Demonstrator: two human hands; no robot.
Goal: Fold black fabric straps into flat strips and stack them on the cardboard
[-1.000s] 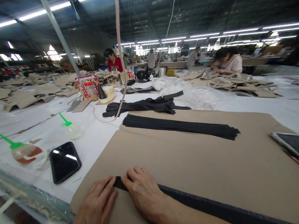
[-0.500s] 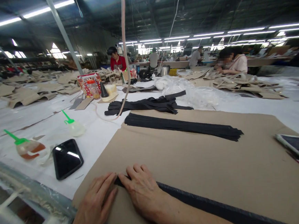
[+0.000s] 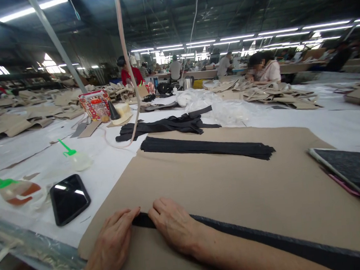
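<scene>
Left hand (image 3: 109, 242), fingers together, and right hand (image 3: 173, 225), fingers curled, meet the near black strip (image 3: 256, 235), grips unclear; uneven pressure could skew it.

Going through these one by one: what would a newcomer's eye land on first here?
Probably the bare hands in the foreground: the left hand at the left end of a long black strip, the right hand on it just beside. Beyond them, a bundle of black strips lies on the large brown sheet. At left, a green-nozzled bottle and a dark phone stand out against the white table covering.
</scene>
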